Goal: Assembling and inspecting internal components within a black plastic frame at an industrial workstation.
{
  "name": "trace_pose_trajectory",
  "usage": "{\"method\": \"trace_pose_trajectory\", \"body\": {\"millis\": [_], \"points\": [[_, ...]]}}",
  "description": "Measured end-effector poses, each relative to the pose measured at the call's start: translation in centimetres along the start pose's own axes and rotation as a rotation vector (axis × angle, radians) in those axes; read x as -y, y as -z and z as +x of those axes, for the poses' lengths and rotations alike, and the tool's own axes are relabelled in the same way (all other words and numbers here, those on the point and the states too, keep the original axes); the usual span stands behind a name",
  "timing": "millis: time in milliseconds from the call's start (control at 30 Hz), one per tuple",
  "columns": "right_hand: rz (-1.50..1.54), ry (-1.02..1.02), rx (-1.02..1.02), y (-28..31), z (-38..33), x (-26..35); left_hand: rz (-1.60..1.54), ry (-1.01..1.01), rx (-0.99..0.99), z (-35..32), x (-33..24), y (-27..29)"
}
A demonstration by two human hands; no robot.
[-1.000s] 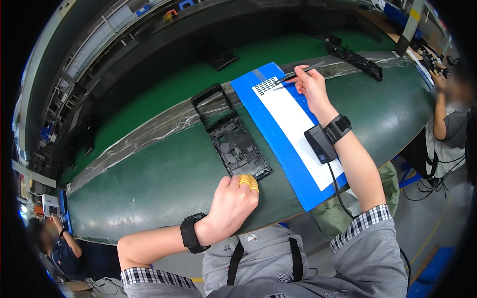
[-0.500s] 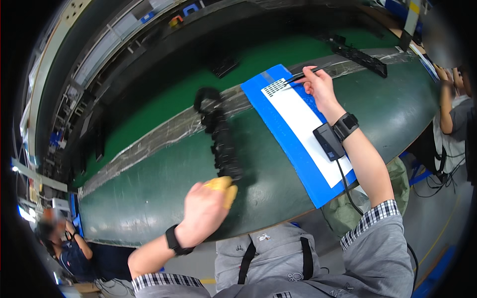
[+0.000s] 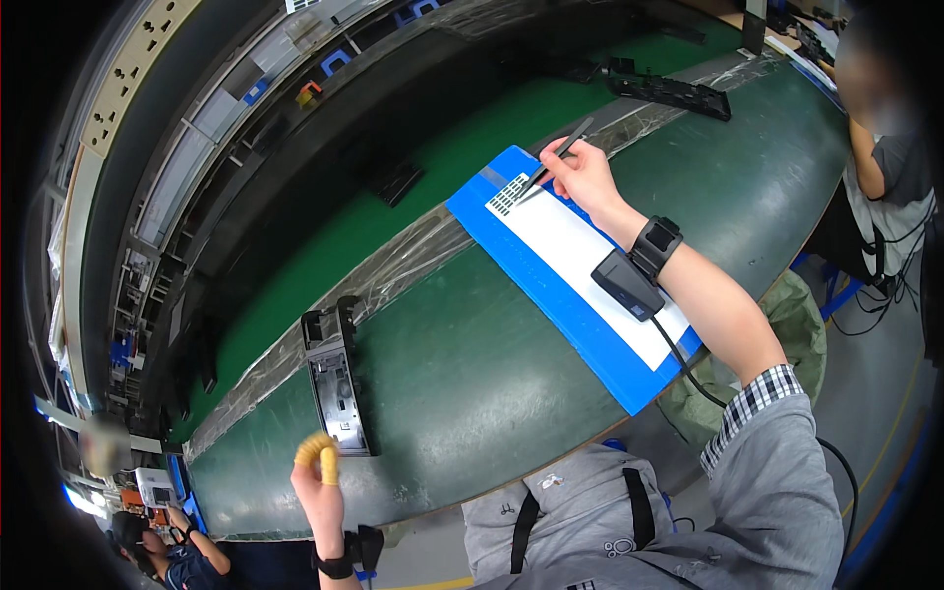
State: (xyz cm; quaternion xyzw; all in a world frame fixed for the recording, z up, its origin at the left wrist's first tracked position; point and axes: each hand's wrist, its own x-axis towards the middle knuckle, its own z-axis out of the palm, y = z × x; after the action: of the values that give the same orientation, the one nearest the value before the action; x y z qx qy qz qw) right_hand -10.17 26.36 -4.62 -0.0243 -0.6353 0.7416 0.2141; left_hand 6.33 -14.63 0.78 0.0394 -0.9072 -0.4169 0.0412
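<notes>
My right hand [image 3: 587, 177] holds a thin dark tweezer-like tool [image 3: 559, 157]. Its tip rests on a small grid of pieces at the far end of a white sheet [image 3: 560, 246], which lies on a blue board [image 3: 536, 285]. A black wristband and a small black box with a cable [image 3: 626, 285] hang at that wrist. My left hand [image 3: 317, 484], with yellow finger covers, sits at the table's near edge. Its fingertips are at the near end of a black rectangular plastic frame [image 3: 334, 383] lying flat on the green table [image 3: 462, 383]. It grips nothing.
A long black part [image 3: 671, 90] lies on the belt at the far right, and a small black piece [image 3: 396, 182] on the green strip behind. One person [image 3: 880, 147] works at the right end of the table, another [image 3: 157, 546] at the lower left. A green bag [image 3: 787, 329] hangs by my right knee.
The black frame has moved left along the table, away from the blue board, and my left hand went with it. My right hand stayed at the far end of the white sheet.
</notes>
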Motion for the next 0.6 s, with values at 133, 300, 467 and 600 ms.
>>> {"method": "trace_pose_trajectory", "body": {"millis": [133, 300, 467, 600], "points": [[-0.013, -0.009, 0.043, -0.1, 0.0, -0.4, 0.867, -0.495, -0.1, 3.3, -1.9, -2.7], [-0.06, -0.013, 0.064, -0.2, 0.0, -0.3, 0.059, -0.195, 0.257, 9.8, 1.6, -2.1], [-0.068, -0.036, 0.064, -0.5, 0.2, -0.1, 0.062, -0.007, 0.103, 20.9, 3.8, 0.5], [-0.002, -0.054, 0.075, -0.9, -0.1, 0.2, 0.501, 0.093, -0.209, 31.9, 5.6, 1.2]]}}
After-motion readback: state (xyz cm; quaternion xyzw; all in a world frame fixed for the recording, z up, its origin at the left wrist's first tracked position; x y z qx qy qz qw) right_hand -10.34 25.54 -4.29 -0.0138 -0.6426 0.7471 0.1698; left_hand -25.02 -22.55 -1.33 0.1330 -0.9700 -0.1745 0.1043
